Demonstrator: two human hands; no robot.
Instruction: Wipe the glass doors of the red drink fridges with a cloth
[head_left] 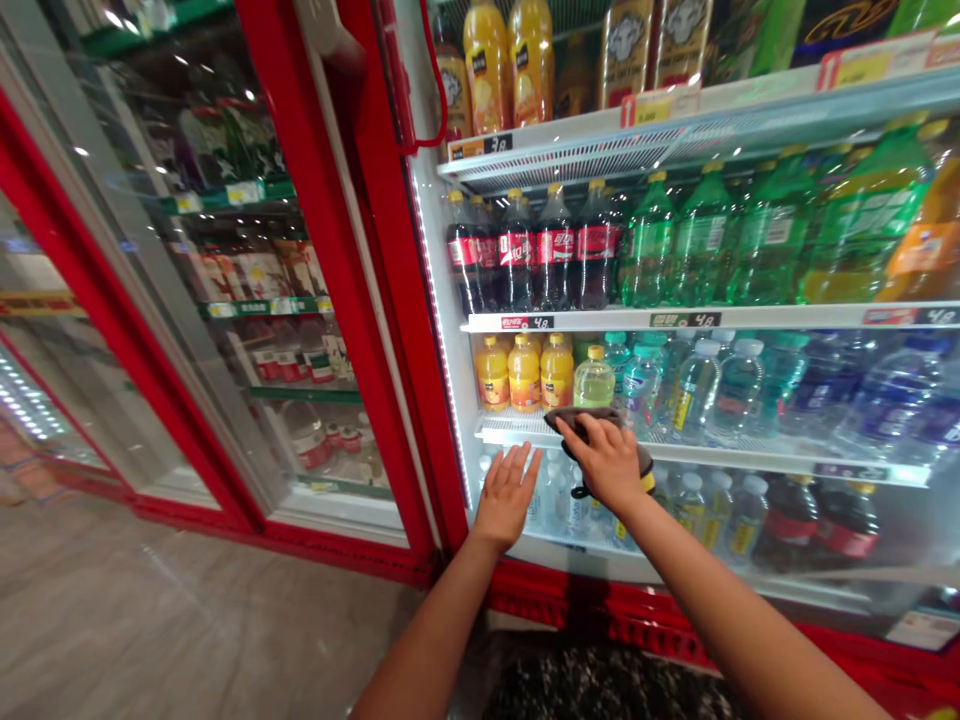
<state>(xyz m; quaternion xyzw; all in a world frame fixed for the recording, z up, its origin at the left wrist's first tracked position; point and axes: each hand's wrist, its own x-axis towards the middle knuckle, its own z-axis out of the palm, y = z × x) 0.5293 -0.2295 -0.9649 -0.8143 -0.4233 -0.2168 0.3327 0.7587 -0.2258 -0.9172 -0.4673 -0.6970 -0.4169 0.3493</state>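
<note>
My right hand [609,460] presses a dark grey cloth [585,415] with a yellow edge against the front of a lit drinks fridge, at the height of a lower shelf [525,438]. Part of the cloth hangs below my fingers, with a small black loop. To the left, my left hand [506,497] is raised with its fingers spread and holds nothing. Behind my hands stand small orange juice bottles [524,375] and a pale green bottle [594,380]. Clear water bottles [690,500] line the shelf below.
Cola bottles [555,250] and green soda bottles [649,240] fill the shelf above. A red door frame [390,300] runs down the left side. Beyond it is another glass-door fridge [292,330] with green-edged shelves. Grey floor [187,620] lies at the lower left.
</note>
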